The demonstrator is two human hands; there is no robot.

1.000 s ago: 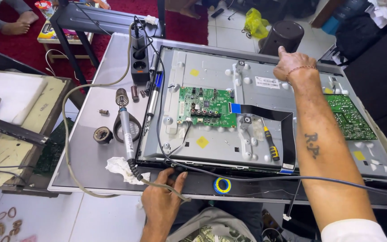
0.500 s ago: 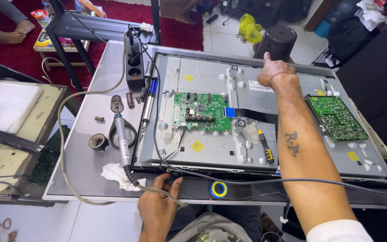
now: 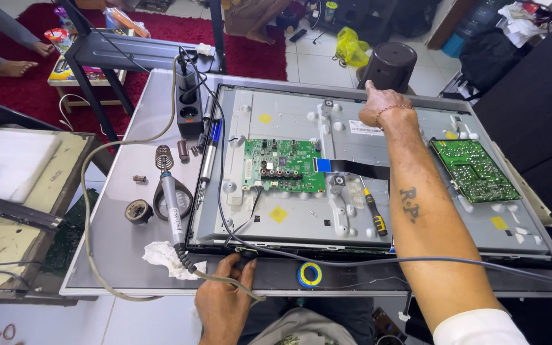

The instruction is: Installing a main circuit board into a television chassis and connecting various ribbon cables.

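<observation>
Television panel [image 3: 301,211]: screwdriver [image 3: 374,214], soldering iron [image 3: 172,207] nearby.

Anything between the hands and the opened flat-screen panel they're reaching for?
Nothing visible. The left hand already rests on the near edge of the grey metal back of the flat-screen panel, beside the grey cable. The right hand touches its far edge, the arm passing above the black ribbon cable and yellow-handled screwdriver.
</observation>
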